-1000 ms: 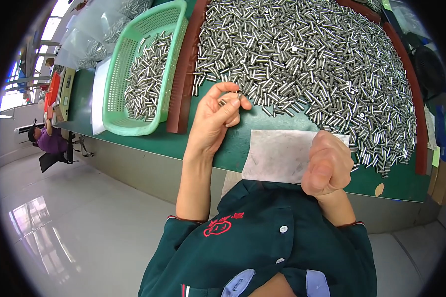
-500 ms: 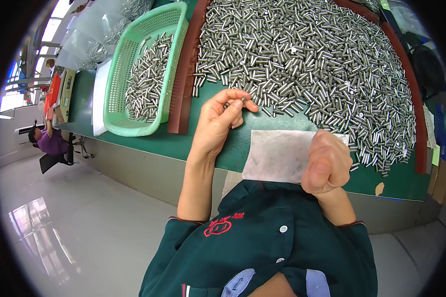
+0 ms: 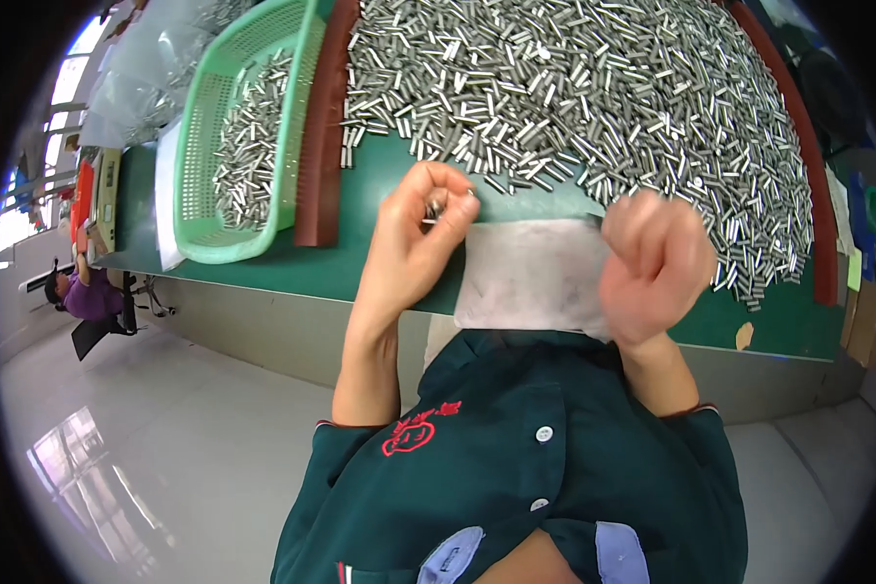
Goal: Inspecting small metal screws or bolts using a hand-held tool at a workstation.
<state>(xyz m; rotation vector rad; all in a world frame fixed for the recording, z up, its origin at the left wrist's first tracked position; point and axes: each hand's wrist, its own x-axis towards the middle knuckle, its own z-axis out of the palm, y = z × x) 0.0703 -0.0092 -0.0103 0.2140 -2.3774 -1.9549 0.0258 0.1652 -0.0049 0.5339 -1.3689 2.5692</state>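
A wide pile of short, shiny metal pins covers the green table. My left hand is curled in front of the pile, with metal pins showing between its thumb and bent fingers. Near the right edge of a smudged white cloth, my right hand is raised with its fingers curled into a fist. Motion smears it, and whatever may be inside is hidden. The cloth lies at the table's front edge, between my two hands.
Left of a dark red divider strip stands a green basket with more pins. A second red strip borders the pile on the right. Far left, a person in purple sits by an orange tray. Clear plastic bags lie behind the basket.
The view has shifted, so the table and basket sit further left and higher. My right hand has turned, its knuckles now higher and blurred. My left hand still holds pins.
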